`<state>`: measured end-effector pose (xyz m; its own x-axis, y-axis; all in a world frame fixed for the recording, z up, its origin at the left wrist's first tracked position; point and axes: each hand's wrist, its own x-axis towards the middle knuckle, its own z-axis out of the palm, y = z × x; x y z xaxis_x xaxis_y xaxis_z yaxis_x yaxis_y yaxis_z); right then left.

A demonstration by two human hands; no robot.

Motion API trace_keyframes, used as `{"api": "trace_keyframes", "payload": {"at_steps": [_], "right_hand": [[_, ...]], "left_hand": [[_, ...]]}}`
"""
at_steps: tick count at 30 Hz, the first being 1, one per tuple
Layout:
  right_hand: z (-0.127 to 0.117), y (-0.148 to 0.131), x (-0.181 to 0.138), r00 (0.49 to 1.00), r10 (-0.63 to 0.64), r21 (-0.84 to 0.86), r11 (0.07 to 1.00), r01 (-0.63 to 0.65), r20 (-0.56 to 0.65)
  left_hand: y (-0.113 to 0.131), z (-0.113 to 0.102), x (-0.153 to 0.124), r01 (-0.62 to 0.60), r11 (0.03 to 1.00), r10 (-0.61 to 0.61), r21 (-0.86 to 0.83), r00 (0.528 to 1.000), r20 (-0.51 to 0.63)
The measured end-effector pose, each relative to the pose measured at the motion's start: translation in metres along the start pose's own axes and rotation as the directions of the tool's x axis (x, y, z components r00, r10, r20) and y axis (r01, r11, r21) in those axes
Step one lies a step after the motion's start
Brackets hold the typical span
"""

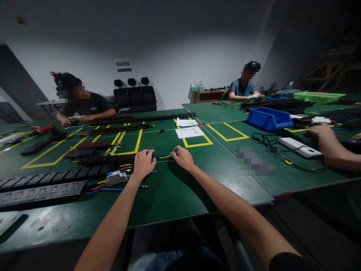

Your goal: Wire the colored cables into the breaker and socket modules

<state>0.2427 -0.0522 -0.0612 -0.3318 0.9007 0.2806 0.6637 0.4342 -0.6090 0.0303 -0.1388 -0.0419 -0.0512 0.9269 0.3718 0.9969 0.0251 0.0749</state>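
My right hand [183,158] pinches the tip of a blue wire [163,155], its fingers pressed together. My left hand [143,164] is palm down over the end of a black power strip [98,160], fingers curled across it; the blue wire comes out from beside it. A green wire [166,161] runs below the blue one on the green tabletop. Nearer to me lie a white-grey breaker-like block [116,178] with coloured wires and a long power strip with grey sockets [45,192]. A blue wire with a metal lug [145,186] extends from that strip.
Paper sheets [189,132] lie beyond my hands among yellow tape outlines [199,144]. To the right are a blue bin [269,119], a white adapter-like box [299,147] with black cables, and another person's arm [335,146]. Two co-workers sit across the table.
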Motion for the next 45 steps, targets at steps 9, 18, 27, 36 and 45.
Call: {"api": "trace_keyframes", "payload": {"at_steps": [9, 18, 27, 36, 45], "right_hand": [[-0.0022, -0.0002, -0.0017, 0.999, 0.043, 0.027, 0.999, -0.044, 0.024], [-0.0013, 0.0016, 0.0029, 0.995, 0.069, 0.052, 0.996, -0.073, 0.072], [0.0012, 0.0016, 0.0036, 0.991, 0.133, 0.106, 0.985, -0.136, 0.031], [-0.0003, 0.0036, 0.0037, 0.993, 0.085, 0.098, 0.991, -0.093, 0.078], [0.0013, 0.0028, 0.0029, 0.995, 0.088, 0.072, 0.993, -0.091, 0.046]], "left_hand": [[0.0019, -0.0029, 0.0000, -0.007, 1.000, 0.008, -0.004, 1.000, 0.016], [0.0013, -0.0004, 0.0012, -0.022, 1.000, 0.022, 0.016, 1.000, 0.013], [0.0003, 0.0010, 0.0015, -0.023, 0.999, 0.023, 0.025, 1.000, 0.000], [0.0008, 0.0011, 0.0014, -0.021, 0.999, 0.021, 0.030, 1.000, -0.004], [-0.0006, 0.0023, 0.0016, -0.022, 1.000, 0.022, 0.022, 1.000, -0.006]]}}
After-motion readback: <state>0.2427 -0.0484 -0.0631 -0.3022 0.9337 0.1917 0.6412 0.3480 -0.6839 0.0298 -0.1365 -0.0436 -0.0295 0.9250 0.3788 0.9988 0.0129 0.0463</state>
